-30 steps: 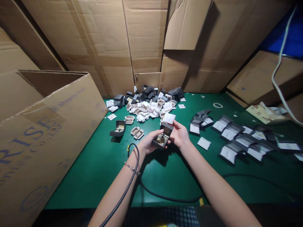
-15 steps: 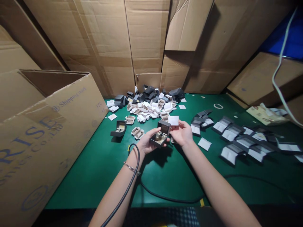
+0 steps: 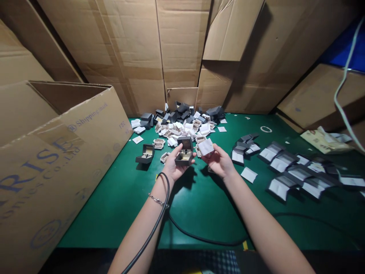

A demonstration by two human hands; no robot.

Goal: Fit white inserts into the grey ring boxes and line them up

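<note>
My left hand (image 3: 174, 166) grips a small black hinged jewellery box (image 3: 184, 156), its lid raised and its pale inside facing me. To the right of it, my right hand (image 3: 221, 161) pinches a white square pad (image 3: 205, 147) between thumb and fingers, apart from the box. Another open black box (image 3: 146, 154) sits on the green table (image 3: 114, 213) to the left. Beige box inserts (image 3: 159, 143) lie close behind my left hand, one partly hidden by it. A loose white pad (image 3: 249, 175) rests right of my right hand.
A heap of white and beige inserts (image 3: 176, 129) lies behind my hands, with black box shells (image 3: 182, 110) beyond it. Several open black covers (image 3: 296, 171) spread over the right side. A large carton (image 3: 85, 152) stands at left. A black cable (image 3: 199, 239) crosses the front.
My left hand has moved the black box a little left and away from me, turning it more upright. The white pad in my right hand has tilted and moved apart from the box.
</note>
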